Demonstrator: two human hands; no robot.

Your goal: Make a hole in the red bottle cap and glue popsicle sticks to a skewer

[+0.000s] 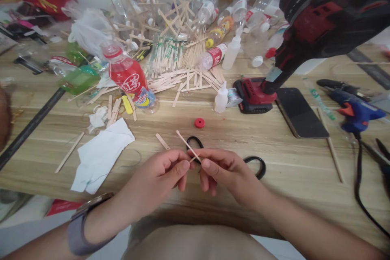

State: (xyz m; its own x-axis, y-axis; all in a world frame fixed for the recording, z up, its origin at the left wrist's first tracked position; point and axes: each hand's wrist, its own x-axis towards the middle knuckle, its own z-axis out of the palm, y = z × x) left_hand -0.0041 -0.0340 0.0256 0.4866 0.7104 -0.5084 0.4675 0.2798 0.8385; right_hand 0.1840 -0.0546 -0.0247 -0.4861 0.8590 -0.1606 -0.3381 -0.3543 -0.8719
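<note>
My left hand point(170, 170) and my right hand point(224, 168) meet above the near part of the table, thumbs and forefingers pinched. From my right hand's pinch a thin wooden craft stick point(186, 144) slants up and left. The end of another thin stick point(193, 159) shows in my left fingers, crossing or touching the first one; most of it is hidden. Behind my hands lies a pair of scissors with black handle loops point(258, 167); its blades are covered. A flat craft stick point(162, 141) shows just past my left hand. A red bottle cap point(199, 122) with a hole lies beyond.
A cordless power tool point(304, 40), a phone point(301, 112) and a blue glue gun point(356, 109) occupy the right. A red-labelled drink bottle point(129, 77) and white paper point(102, 156) are at left. Craft sticks point(179, 79) and plastic bottles point(219, 30) pile up at the back.
</note>
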